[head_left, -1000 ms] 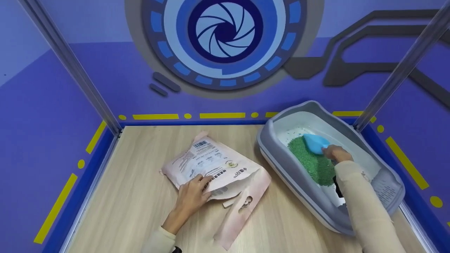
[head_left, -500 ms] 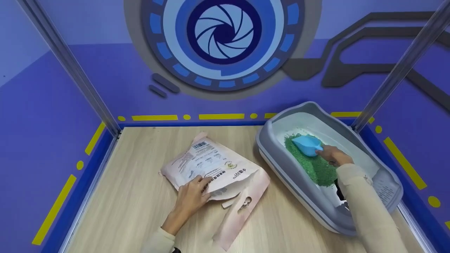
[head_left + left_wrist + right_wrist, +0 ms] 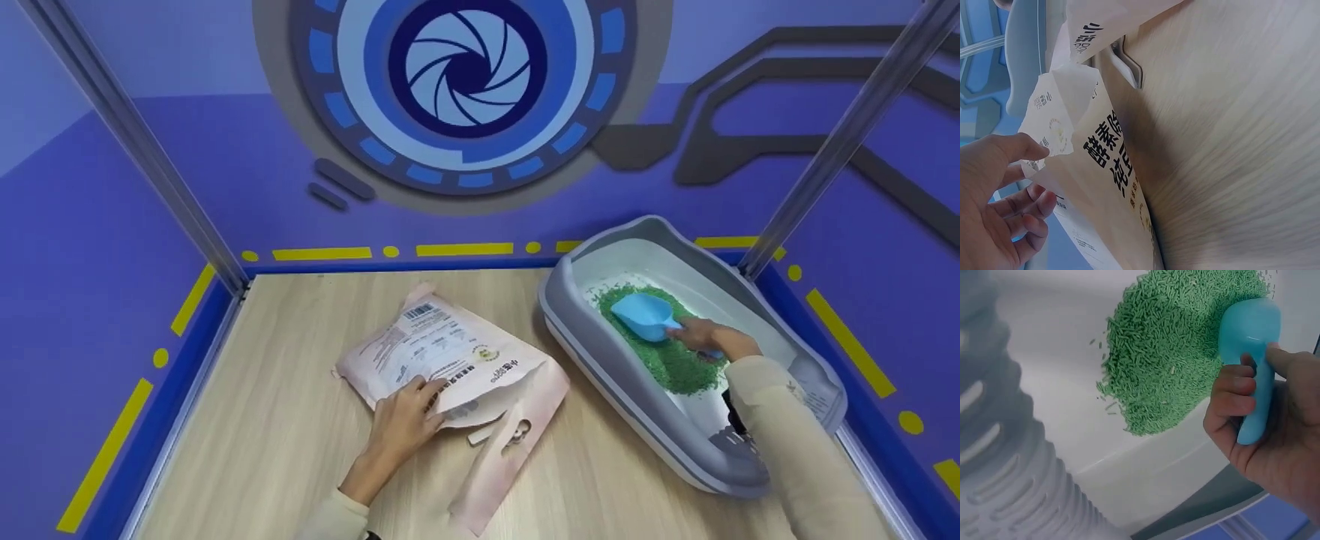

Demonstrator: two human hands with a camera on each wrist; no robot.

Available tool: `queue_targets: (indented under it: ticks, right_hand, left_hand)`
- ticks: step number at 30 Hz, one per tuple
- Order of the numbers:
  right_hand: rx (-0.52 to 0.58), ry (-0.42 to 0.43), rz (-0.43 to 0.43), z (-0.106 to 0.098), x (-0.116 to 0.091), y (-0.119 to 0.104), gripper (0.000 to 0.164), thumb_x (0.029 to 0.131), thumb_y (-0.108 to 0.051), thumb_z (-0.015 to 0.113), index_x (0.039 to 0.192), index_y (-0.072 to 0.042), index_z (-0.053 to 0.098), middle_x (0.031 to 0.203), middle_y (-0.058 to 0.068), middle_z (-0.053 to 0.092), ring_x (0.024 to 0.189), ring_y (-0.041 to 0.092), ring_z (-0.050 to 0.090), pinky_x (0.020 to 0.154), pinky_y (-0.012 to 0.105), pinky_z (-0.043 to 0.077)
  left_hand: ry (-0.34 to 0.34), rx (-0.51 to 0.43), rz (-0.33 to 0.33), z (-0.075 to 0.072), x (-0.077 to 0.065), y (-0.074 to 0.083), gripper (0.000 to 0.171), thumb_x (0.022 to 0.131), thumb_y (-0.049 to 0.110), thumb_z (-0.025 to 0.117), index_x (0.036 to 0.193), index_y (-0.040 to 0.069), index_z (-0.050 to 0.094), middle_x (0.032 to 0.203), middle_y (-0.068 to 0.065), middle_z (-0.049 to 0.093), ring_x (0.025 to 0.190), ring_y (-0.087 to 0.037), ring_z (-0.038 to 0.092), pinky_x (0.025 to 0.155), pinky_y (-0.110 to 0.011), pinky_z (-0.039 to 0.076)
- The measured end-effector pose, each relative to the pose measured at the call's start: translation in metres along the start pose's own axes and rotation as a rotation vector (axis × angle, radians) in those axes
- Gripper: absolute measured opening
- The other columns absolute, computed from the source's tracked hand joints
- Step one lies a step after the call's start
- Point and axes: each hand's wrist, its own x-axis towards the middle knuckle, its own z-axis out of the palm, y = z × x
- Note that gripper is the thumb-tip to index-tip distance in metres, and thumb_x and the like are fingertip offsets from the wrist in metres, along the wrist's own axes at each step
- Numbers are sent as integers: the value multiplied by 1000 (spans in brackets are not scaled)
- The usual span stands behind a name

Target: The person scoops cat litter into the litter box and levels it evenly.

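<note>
In the head view, a pink-and-white cat litter bag (image 3: 442,346) lies on the table with its torn mouth facing the front right. My left hand (image 3: 405,420) pinches the bag's edge beside that mouth; the left wrist view shows thumb and fingers (image 3: 1032,147) at the paper edge. To the right stands a grey-and-white litter box (image 3: 564,319) with green pellet litter (image 3: 679,369) on its floor. Inside it, my right hand (image 3: 705,336) grips the handle of a blue scoop (image 3: 643,315). The right wrist view shows fingers curled round that handle, the scoop's bowl (image 3: 1249,323) over the pellets.
A torn-off pink strip (image 3: 499,465) with a handle hole lies before the bag's mouth. The box has a slotted grey step (image 3: 1002,478) at its near end. Purple panels (image 3: 225,172) and metal posts (image 3: 832,142) enclose the wooden table (image 3: 277,390).
My right hand has moved the blue scoop leftward across the litter, and pellets lie more spread toward the far left of the box. My left hand and the bag keep their place.
</note>
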Motion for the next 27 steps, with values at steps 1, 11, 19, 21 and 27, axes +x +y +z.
queue_targets:
  ticks: [1,11,19,21,27]
  right_hand:
    - [-20,-34,-1,0,-3,-1,72,111,-37,32,158,10,4,109,29,55,53,8,38,58,29,43]
    - [20,-218,-30,-9,-24,17,74,111,-40,34,158,10,7,97,16,63,82,23,59,80,37,49]
    - [-161,-160,71,-7,-46,31,83,101,-54,52,156,4,30,147,32,48,136,56,42,109,70,34]
    - [-101,-230,119,-10,-48,30,78,98,-48,62,153,3,38,130,20,62,124,41,55,105,58,44]
    - [55,-234,109,-16,-46,31,76,102,-38,59,153,11,28,138,29,53,124,40,52,106,50,45]
  left_hand:
    - [-3,-2,-4,0,-1,0,44,71,16,85,114,14,74,91,-5,69,63,-22,64,51,-36,51]
    - [21,11,9,-2,-5,-2,45,69,15,87,113,13,74,88,-4,67,61,-23,64,49,-36,49]
    - [24,3,11,-2,-3,-1,43,69,12,84,111,13,74,89,-4,67,62,-23,63,51,-38,50]
    - [19,-1,8,-2,-3,-1,43,69,12,84,111,13,74,89,-4,67,62,-24,64,52,-38,50]
    - [4,-2,-3,-2,-1,-1,42,70,12,83,112,12,74,94,-6,70,66,-27,67,52,-39,50]
